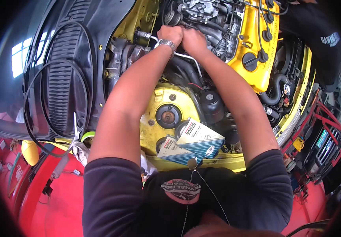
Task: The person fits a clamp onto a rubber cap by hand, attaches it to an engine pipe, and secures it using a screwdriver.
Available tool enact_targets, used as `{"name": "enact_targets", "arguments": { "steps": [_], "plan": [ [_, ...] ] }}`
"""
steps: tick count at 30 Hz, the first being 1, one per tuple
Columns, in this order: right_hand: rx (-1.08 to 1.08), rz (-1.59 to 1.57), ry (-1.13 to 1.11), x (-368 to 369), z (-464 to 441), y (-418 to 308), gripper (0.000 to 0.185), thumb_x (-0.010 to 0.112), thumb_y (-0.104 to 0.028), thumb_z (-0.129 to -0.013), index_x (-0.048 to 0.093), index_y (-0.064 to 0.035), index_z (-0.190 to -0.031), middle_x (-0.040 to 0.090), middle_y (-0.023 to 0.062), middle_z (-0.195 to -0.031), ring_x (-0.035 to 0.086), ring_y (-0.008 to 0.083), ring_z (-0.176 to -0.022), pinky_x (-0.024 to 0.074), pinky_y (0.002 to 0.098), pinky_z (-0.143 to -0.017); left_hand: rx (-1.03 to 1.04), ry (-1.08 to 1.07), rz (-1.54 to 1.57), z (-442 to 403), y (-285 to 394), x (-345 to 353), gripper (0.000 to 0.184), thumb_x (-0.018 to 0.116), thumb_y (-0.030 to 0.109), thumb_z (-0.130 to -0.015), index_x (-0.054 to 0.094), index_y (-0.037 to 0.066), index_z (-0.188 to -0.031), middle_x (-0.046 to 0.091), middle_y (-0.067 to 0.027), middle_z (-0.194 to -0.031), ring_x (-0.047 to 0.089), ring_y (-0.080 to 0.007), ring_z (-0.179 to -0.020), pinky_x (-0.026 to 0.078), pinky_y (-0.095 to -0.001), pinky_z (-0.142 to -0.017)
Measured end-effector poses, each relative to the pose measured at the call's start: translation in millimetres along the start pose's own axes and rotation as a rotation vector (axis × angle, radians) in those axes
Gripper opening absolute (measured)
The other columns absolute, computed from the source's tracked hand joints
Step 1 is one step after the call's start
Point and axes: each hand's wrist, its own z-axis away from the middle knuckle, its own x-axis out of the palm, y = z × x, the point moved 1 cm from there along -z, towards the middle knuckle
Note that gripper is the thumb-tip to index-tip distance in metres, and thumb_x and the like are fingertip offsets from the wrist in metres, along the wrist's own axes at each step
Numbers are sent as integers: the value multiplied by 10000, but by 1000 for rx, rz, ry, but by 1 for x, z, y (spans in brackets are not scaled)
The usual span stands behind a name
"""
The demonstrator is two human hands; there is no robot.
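Note:
Both my hands meet deep in the engine bay, beside the metal engine parts at the top centre. My left hand (170, 34), with a metal watch (166, 42) on its wrist, has its fingers curled. My right hand (193, 40) touches it, its fingers bent down and mostly hidden. What either hand holds cannot be made out. A thin silver pipe (192, 56) passes under my right wrist. To the right stands the yellow engine cover (257, 43) with a black cap (250, 61).
Two belt sleeves (200, 138) (172, 150) lie by the yellow strut tower (154, 106). Black cable loops (84, 79) rest on the cowl at left. A black canister (212, 104) stands between my arms. Another person in dark clothing (316, 35) is at the upper right.

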Motion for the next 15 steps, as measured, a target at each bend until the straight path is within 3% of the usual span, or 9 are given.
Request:
{"name": "enact_targets", "arguments": {
  "steps": [7, 13, 14, 15],
  "plan": [
    [-35, 8, 30, 4, 2, 6, 220, 471, -132, -866, 619, -85, -1022, 693, 173, -825, 685, 360, -777, 552, 468, -699, 74, 26, -35, 0, -1, 4, 504, 625, 345, -717, 678, -89, -969, 627, -321, -1082, 606, -421, -1072, 460, -401, -960],
    [-82, -35, 81, 17, 1, 17, 240, 463, -128, -872, 637, -77, -1029, 692, 176, -834, 677, 375, -769, 545, 489, -700, -1, 66, -16, -2, -6, 13, 502, 628, 331, -712, 671, -92, -979, 622, -329, -1076, 606, -422, -1071, 467, -401, -965],
    [-95, -32, 110, 24, -1, 21, 238, 477, -138, -867, 641, -86, -1032, 692, 174, -822, 676, 379, -762, 545, 487, -694, -3, 63, -13, -1, -6, 12, 506, 624, 330, -713, 668, -92, -989, 621, -330, -1080, 605, -421, -1074, 467, -401, -966],
    [-56, -104, 110, 22, 0, 20, 190, 587, -206, -787, 670, -76, -897, 682, 193, -853, 656, 405, -798, 533, 494, -736, 6, 64, -12, 1, -1, 8, 511, 621, 329, -714, 665, -93, -998, 619, -330, -1084, 604, -421, -1077, 467, -400, -968]
  ]
}}
